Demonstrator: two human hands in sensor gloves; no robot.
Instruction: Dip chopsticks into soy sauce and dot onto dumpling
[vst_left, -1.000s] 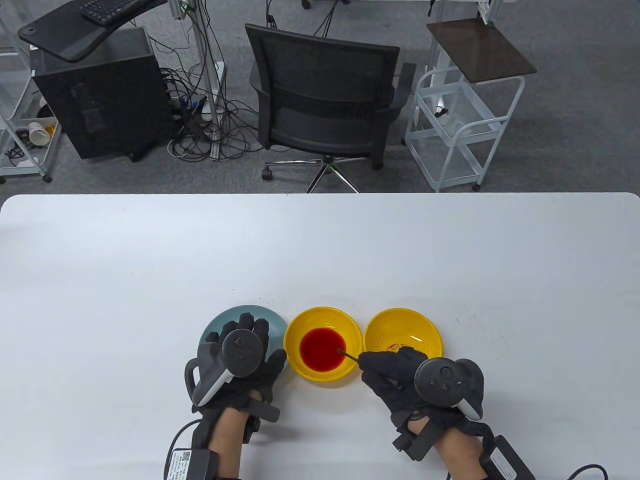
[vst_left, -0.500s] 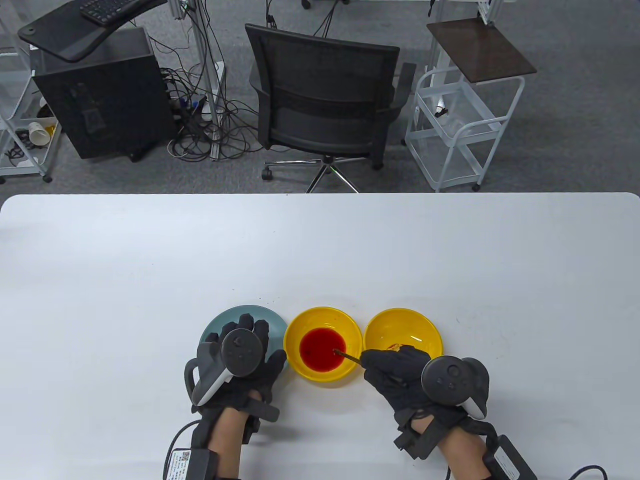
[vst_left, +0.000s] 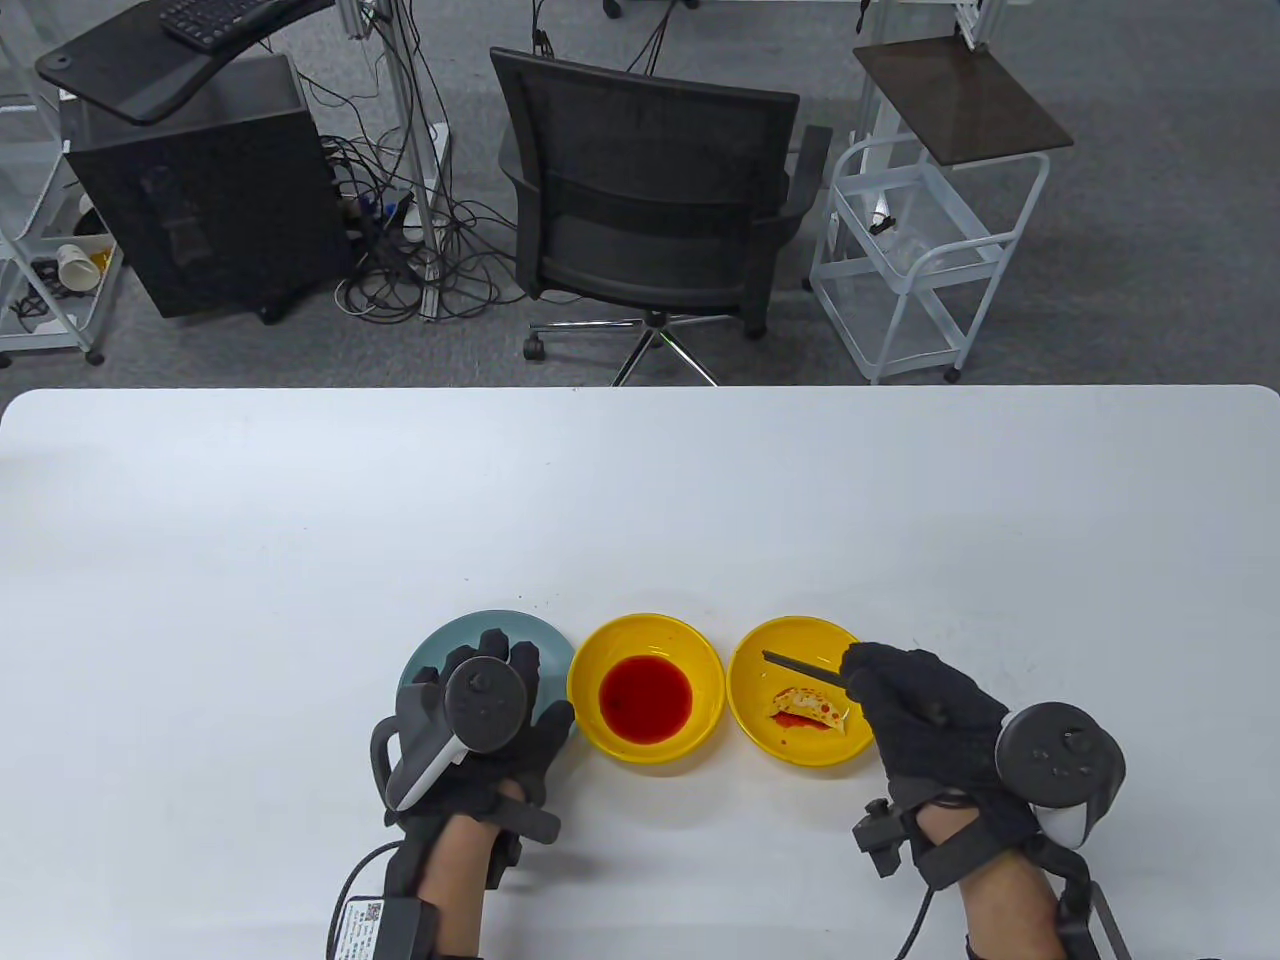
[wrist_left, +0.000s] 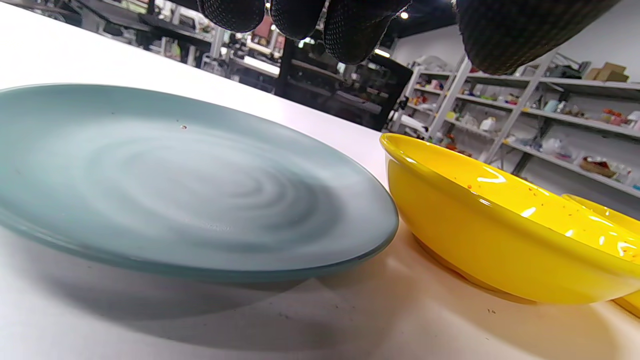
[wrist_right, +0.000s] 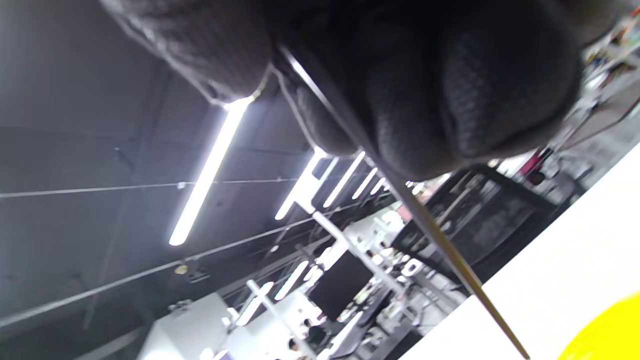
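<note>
A yellow bowl (vst_left: 612, 652) with red sauce (vst_left: 646, 698) sits mid-table. A second yellow bowl (vst_left: 790, 636) to its right holds a dumpling (vst_left: 808, 708) with red spots. My right hand (vst_left: 920, 715) grips dark chopsticks (vst_left: 803, 665); their tips hang over the right bowl, up and left of the dumpling. They show as a thin rod in the right wrist view (wrist_right: 450, 250). My left hand (vst_left: 490, 705) rests over a grey-blue plate (vst_left: 440, 640), holding nothing I can see. In the left wrist view its fingertips (wrist_left: 350, 30) hover above the plate (wrist_left: 150, 180).
The three dishes stand in a row near the table's front edge. The middle yellow bowl (wrist_left: 500, 235) nearly touches the plate. Behind the table are an office chair (vst_left: 650, 200), a white cart (vst_left: 920, 250) and a black computer case (vst_left: 200, 190).
My right hand lifted the chopsticks out of the red sauce and moved right. Their tips now hang over the right bowl, and the dumpling is uncovered. My left hand stayed still.
</note>
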